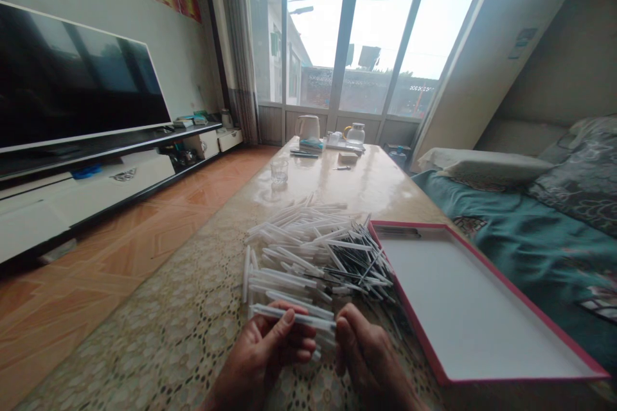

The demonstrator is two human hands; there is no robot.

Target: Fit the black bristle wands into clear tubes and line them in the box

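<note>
My left hand (270, 347) is closed on a white pen (308, 317), thumb on top, holding it roughly level above the table's front part. At the pen's right end, the fingers of my right hand (364, 347) are pinched together on its tip; what else they may hold is hidden. Just beyond my hands lies a loose heap of white pen barrels (294, 228). Thin dark pen refills (357, 257) are piled at the heap's right side. A shallow white tray with a pink rim (463, 308) sits to the right, with a few dark thin pieces (405, 232) at its far end.
The long table (193, 308) has a patterned cover. Farther back stand a drinking glass (279, 172), a white kettle (308, 128) and a glass jug (355, 135). A sofa or bed with a teal cover (511, 225) borders the right; a television cabinet (110, 183) stands left.
</note>
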